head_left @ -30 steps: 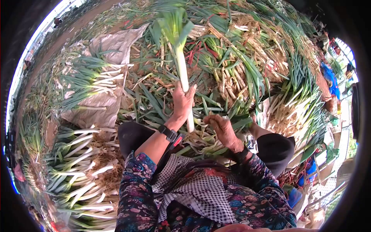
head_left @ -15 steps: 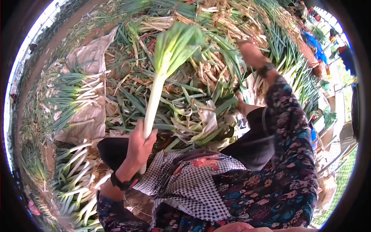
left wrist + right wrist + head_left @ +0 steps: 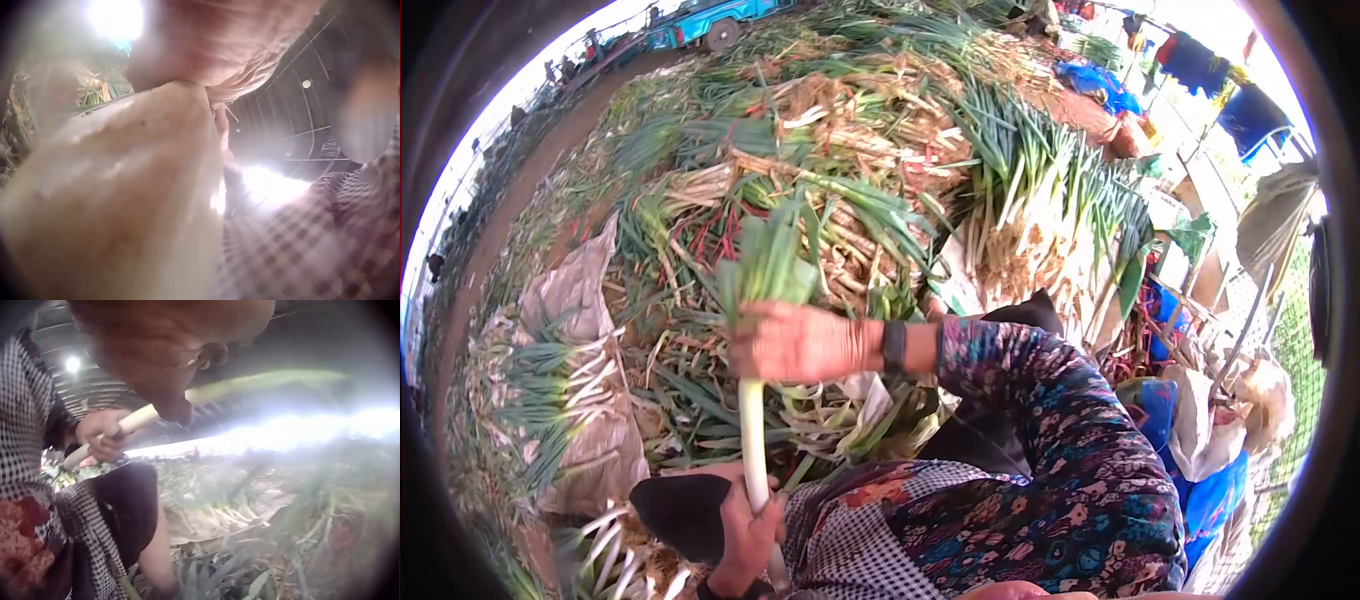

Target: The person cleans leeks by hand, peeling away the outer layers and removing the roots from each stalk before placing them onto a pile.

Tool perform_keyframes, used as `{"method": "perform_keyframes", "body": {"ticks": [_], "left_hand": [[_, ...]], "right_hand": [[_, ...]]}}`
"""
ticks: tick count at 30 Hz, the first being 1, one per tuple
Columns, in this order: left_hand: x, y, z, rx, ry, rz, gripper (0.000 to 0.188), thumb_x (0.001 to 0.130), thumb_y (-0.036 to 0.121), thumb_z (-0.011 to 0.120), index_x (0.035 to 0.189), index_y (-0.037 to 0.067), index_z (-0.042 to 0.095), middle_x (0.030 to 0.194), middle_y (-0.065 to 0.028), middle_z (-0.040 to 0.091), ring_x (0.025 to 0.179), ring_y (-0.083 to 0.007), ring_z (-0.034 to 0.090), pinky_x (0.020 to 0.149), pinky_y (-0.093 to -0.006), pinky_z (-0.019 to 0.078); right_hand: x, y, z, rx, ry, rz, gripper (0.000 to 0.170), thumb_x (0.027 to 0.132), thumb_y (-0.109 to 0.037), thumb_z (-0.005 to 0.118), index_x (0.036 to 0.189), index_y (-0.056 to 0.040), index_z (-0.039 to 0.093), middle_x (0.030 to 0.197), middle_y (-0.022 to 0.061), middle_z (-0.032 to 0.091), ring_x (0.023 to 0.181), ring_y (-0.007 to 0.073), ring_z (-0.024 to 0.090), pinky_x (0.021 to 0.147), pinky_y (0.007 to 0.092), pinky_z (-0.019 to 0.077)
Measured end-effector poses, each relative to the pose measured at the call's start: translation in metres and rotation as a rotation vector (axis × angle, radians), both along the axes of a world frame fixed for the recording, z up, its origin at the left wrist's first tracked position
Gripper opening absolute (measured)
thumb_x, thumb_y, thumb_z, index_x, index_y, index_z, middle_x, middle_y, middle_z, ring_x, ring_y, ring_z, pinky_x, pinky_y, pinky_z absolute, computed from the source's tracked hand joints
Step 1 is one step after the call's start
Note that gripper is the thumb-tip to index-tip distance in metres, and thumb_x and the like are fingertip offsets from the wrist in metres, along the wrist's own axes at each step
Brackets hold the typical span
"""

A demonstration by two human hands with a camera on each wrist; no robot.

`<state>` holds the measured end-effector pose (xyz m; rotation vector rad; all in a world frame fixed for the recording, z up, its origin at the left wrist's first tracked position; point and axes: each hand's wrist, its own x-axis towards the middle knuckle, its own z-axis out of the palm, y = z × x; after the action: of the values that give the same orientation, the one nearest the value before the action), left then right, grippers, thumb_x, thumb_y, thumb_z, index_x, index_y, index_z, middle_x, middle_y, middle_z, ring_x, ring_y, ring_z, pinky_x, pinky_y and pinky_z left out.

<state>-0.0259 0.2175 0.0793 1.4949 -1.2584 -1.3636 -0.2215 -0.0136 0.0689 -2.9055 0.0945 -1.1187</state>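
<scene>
A leek [image 3: 752, 430] with a thick white shank stands nearly upright before the person's lap, its green leaves [image 3: 770, 255] fanning out at the top. The left hand [image 3: 750, 530] grips it low on the white shank. Higher up, the right hand [image 3: 805, 342] wraps round it where the leaves begin, blurred by motion. Seen from the right wrist, the leek [image 3: 140, 417] runs slantwise between the left hand [image 3: 106, 434] and the curled right hand [image 3: 162, 350]. Close up in the left wrist view, the pale shank [image 3: 125, 200] fills the lower left, under the left hand [image 3: 219, 44].
Leafy trimmings [image 3: 700, 400] cover the ground ahead. A pale sheet [image 3: 620, 440] at the left bears several leeks [image 3: 570, 390]. More leeks with roots [image 3: 1040, 200] are heaped at the right, near blue bags [image 3: 1215, 500]. A blue vehicle [image 3: 710, 25] stands far back.
The right hand first left the leek's side, swung out to the right, then came back and took hold below the leaves. The left hand drew the leek back toward the lap; the head view turned right.
</scene>
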Motion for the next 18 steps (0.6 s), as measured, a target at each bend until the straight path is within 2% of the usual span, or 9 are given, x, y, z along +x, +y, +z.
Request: {"method": "perform_keyframes", "body": {"ticks": [1,2,4,6,9,11,13,15,18], "left_hand": [[-0.001,0.008,-0.001,0.017,0.028,-0.014,0.018,0.084,0.009,0.064,0.094,0.000,0.052,0.061,-0.0022,0.052,0.043,-0.0070,0.048,0.041,-0.0225,0.0381],[0.001,0.015,-0.002,0.015,0.029,-0.024,0.018,0.084,0.009,0.064,0.094,0.000,0.052,0.061,-0.0022,0.052,0.043,-0.0070,0.048,0.041,-0.0225,0.0381],[0.007,0.031,-0.008,0.001,-0.108,-0.068,0.048,0.084,0.019,0.067,0.121,-0.007,0.050,0.087,-0.0159,0.059,0.073,-0.0215,0.050,0.064,-0.0352,0.0459],[0.021,0.051,-0.020,-0.014,-0.191,-0.125,0.044,0.085,0.018,0.065,0.118,-0.008,0.050,0.087,-0.0156,0.059,0.072,-0.0214,0.051,0.064,-0.0346,0.0458],[0.016,0.051,-0.021,-0.048,-0.210,-0.176,0.039,0.086,0.017,0.062,0.114,-0.008,0.051,0.085,-0.0138,0.058,0.070,-0.0202,0.051,0.061,-0.0332,0.0454],[0.009,0.043,-0.019,-0.103,-0.088,-0.187,0.036,0.087,0.015,0.060,0.113,-0.008,0.051,0.079,-0.0108,0.058,0.066,-0.0179,0.051,0.058,-0.0315,0.0448],[0.010,0.037,-0.029,0.001,-0.027,-0.170,0.038,0.087,0.016,0.061,0.116,-0.006,0.049,0.077,-0.0077,0.056,0.062,-0.0141,0.048,0.054,-0.0286,0.0423],[0.005,0.032,-0.036,0.099,0.049,-0.145,0.040,0.087,0.016,0.061,0.119,-0.005,0.047,0.074,-0.0045,0.055,0.057,-0.0103,0.046,0.049,-0.0256,0.0399],[-0.002,0.024,-0.034,0.244,0.126,-0.162,0.045,0.088,0.016,0.061,0.126,-0.001,0.043,0.071,0.0006,0.051,0.050,-0.0036,0.038,0.042,-0.0208,0.0333]], "right_hand": [[-0.002,-0.015,-0.003,-0.172,0.051,-0.181,0.024,0.075,-0.016,0.056,0.097,-0.0125,0.050,0.093,0.0029,0.053,0.104,0.0213,0.052,0.106,0.0404,0.0373],[-0.022,-0.037,-0.017,-0.121,0.209,-0.274,0.020,0.074,-0.013,0.058,0.091,-0.0114,0.048,0.090,0.0033,0.053,0.096,0.0213,0.053,0.100,0.0413,0.0408],[-0.068,-0.060,-0.027,-0.296,0.247,-0.370,0.016,0.079,-0.008,0.057,0.095,-0.0098,0.055,0.086,0.0024,0.056,0.086,0.0222,0.057,0.093,0.0330,0.0447],[-0.135,-0.094,-0.046,-0.028,0.548,-0.776,0.018,0.075,-0.011,0.063,0.093,-0.0113,0.066,0.089,0.0049,0.064,0.088,0.0229,0.060,0.089,0.0328,0.0457],[-0.212,-0.116,-0.073,0.143,0.700,-0.992,0.024,0.073,-0.022,0.071,0.091,-0.0066,0.067,0.089,0.0118,0.065,0.095,0.0302,0.062,0.087,0.0425,0.0456],[-0.202,-0.091,-0.031,0.668,1.102,-0.939,0.043,0.070,-0.032,0.075,0.100,-0.0037,0.064,0.096,0.0150,0.061,0.097,0.0355,0.058,0.085,0.0453,0.0457],[-0.191,-0.084,-0.034,0.832,1.059,-0.765,0.063,0.066,-0.041,0.079,0.114,-0.0046,0.059,0.113,0.0173,0.059,0.105,0.0365,0.056,0.088,0.0451,0.0461],[-0.158,-0.055,-0.039,0.626,0.705,-0.546,0.067,0.066,-0.030,0.076,0.123,-0.0008,0.055,0.127,0.0188,0.053,0.123,0.0337,0.046,0.104,0.0427,0.0359],[-0.094,0.018,-0.010,0.237,0.514,-0.186,0.063,0.072,-0.022,0.068,0.127,0.0009,0.048,0.120,0.0167,0.054,0.124,0.0330,0.044,0.110,0.0452,0.0291]]}}
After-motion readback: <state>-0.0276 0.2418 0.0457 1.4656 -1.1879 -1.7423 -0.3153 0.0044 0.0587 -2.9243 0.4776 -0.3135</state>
